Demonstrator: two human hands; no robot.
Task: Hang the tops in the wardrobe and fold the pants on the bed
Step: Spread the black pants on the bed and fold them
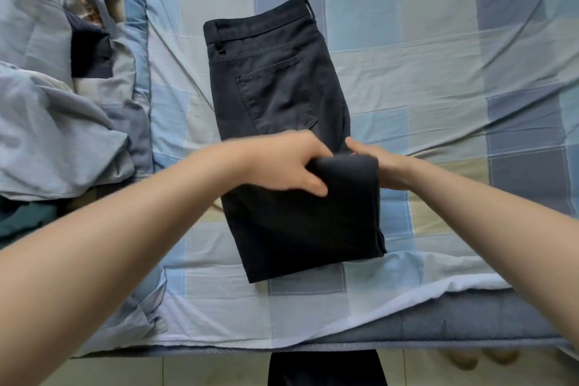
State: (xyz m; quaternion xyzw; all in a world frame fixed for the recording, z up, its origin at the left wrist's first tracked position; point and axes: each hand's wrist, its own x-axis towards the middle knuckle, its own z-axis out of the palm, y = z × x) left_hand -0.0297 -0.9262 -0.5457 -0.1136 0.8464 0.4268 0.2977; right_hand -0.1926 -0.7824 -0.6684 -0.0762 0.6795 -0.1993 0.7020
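Fingers (313, 188) of the left hand (282, 163) curl over the folded edge of the pants (282, 97), thumb under the fold, gripping it at the left side. At the 9 o'clock side of the view lies a heap of clothes (53, 122), pale blue and grey with a dark navy piece among them, on the bed (438, 72). The pants lie at the centre on the checked bedcover, waistband toward 12 o'clock with a back pocket showing, the leg end doubled up from 6 o'clock toward the middle. At the fold's right side the right hand (379, 166) is tucked behind the cloth, thumb up; whether its fingers are grasping the fold I cannot tell.
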